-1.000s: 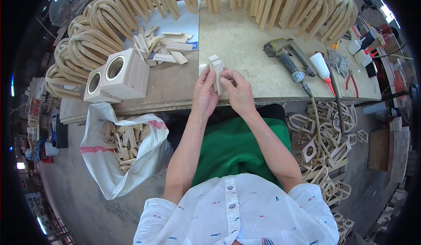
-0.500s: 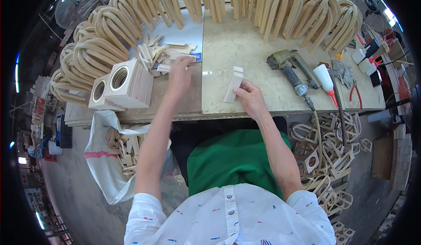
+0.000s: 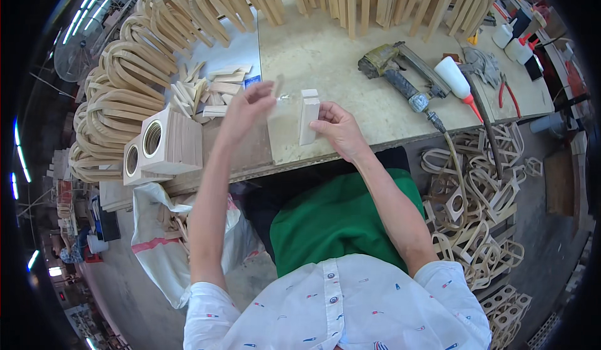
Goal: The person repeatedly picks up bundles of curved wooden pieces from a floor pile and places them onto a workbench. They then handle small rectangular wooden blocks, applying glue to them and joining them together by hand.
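Note:
Upright between the thumb and fingers of my right hand (image 3: 338,126) are pale wooden blocks (image 3: 308,119), standing together at the front of the table with a narrow gap across their top. To their left, my left hand (image 3: 249,107) is raised above the tabletop, fingers curled. A thin wood strip (image 3: 279,89), smeared by motion, shows at its fingertips. Behind that hand lies a loose pile of small wood offcuts (image 3: 216,91). Two stacks of square wooden pieces with round holes (image 3: 169,142) stand left of my left forearm.
Bent wooden frames (image 3: 141,68) line the table's back and left. At right are a nail gun (image 3: 400,77) with its hose, a glue bottle (image 3: 452,77), red pliers (image 3: 508,96) and a grey glove (image 3: 482,65). A white sack (image 3: 156,250) and piled wooden frames (image 3: 476,243) sit below.
My left hand has come away from the offcut pile toward the blocks, with a wood strip at its fingertips. My right hand still grips the blocks. The whole view has shifted and turned slightly.

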